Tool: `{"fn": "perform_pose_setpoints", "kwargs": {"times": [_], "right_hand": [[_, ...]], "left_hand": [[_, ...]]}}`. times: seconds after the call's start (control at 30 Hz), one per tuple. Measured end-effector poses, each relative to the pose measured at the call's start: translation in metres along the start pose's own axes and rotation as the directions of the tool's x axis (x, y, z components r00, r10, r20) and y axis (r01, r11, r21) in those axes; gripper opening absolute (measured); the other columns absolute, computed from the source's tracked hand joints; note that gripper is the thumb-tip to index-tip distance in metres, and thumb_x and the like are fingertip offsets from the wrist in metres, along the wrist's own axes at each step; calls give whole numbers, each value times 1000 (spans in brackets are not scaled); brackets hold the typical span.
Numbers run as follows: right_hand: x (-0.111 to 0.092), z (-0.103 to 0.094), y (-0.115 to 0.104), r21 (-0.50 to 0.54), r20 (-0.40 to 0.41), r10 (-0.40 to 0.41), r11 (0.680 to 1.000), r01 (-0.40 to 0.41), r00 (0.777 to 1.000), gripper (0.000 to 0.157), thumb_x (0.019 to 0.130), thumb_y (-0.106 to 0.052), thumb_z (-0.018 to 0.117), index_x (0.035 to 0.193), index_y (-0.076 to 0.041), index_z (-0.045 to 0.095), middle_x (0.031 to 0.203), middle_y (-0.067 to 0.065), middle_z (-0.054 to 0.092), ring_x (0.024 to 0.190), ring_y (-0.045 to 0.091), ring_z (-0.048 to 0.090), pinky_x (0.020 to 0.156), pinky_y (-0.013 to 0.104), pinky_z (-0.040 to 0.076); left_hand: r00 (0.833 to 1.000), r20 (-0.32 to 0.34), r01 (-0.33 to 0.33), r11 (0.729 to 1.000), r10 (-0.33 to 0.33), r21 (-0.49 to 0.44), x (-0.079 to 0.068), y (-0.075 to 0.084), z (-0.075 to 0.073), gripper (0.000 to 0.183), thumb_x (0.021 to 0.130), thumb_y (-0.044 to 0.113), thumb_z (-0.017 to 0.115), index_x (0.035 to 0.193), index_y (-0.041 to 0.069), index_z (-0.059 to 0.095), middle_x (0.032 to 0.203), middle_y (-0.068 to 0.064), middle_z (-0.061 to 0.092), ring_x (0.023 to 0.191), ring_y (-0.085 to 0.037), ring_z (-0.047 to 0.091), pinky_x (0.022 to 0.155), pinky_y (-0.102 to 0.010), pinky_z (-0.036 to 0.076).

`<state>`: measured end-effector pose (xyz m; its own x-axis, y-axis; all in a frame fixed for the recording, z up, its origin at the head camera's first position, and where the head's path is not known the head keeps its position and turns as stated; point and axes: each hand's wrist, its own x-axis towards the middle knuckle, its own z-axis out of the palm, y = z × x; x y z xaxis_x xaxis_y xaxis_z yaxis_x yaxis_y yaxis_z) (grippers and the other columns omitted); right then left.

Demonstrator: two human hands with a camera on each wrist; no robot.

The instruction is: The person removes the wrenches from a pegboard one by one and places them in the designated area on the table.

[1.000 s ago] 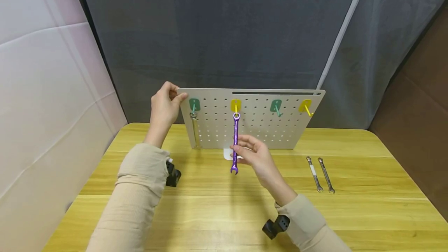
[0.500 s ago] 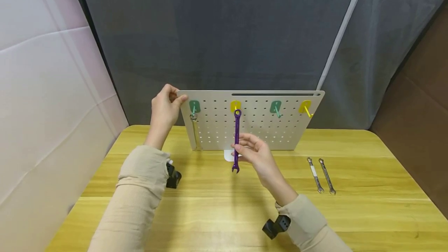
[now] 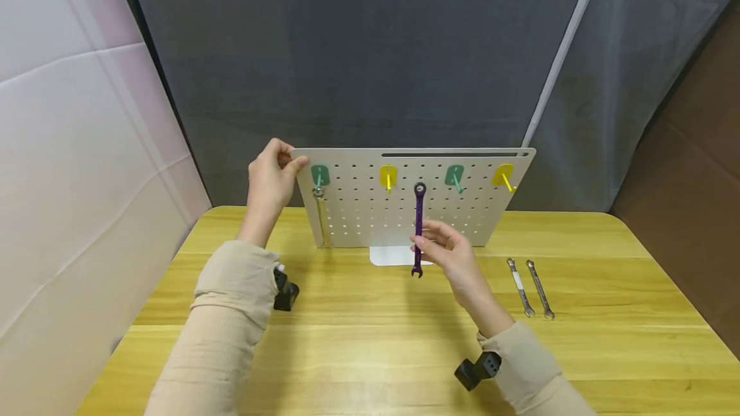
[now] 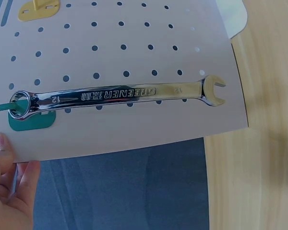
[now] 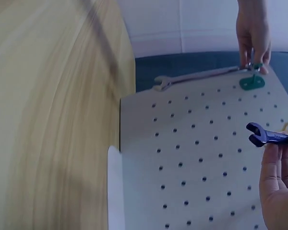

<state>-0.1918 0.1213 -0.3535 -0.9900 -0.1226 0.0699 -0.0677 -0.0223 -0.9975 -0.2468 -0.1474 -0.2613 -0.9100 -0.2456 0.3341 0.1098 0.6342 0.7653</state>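
A pale pegboard [image 3: 358, 210] stands upright with green and yellow hooks along its top. My left hand [image 3: 270, 178] pinches its upper left corner between thumb and fingers. From the leftmost green hook [image 4: 20, 106] a shiny silver combination wrench [image 4: 115, 96] hangs by its ring end. My right hand [image 3: 453, 252] holds a purple combination wrench [image 3: 419, 210] by its lower shaft, ring end up, in front of the board. In the head view its ring sits between the left yellow hook [image 3: 388, 177] and the right green hook [image 3: 455, 177]. Its open end shows in the right wrist view.
Two silver wrenches [image 3: 521, 287] [image 3: 540, 289] lie side by side on the wooden table [image 3: 358, 352], right of the board. A white foot plate [image 3: 393, 255] juts from under the board. A yellow hook [image 3: 504, 177] is at the far right. Dark grey cloth [image 3: 358, 50] hangs behind.
The purple wrench has come off the left yellow hook's position and moved right with my right hand. My left hand stays on the board's corner.
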Motion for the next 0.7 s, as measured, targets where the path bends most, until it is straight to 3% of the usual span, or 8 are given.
{"fn": "perform_pose_setpoints", "kwargs": {"times": [0.6,0.7], "right_hand": [[-11,-92,29,-162,-164,111,977,-138,980,40,95,-15,59,130,3,50,84,-25,61,81,-5,61,76,15,51],[-13,-109,35,-175,-184,108,975,-141,977,34,95,-17,60,127,-5,55,83,-25,60,81,-6,61,75,15,51]], "left_hand": [[1000,-7,-16,1000,16,2,1,-1,3,27,93,19,60,108,-3,53,105,-20,62,96,-30,57,84,-39,47],[1000,-14,-25,1000,25,2,1,0,2,27,93,18,61,108,-3,53,104,-21,61,95,-30,57,83,-39,47]]}}
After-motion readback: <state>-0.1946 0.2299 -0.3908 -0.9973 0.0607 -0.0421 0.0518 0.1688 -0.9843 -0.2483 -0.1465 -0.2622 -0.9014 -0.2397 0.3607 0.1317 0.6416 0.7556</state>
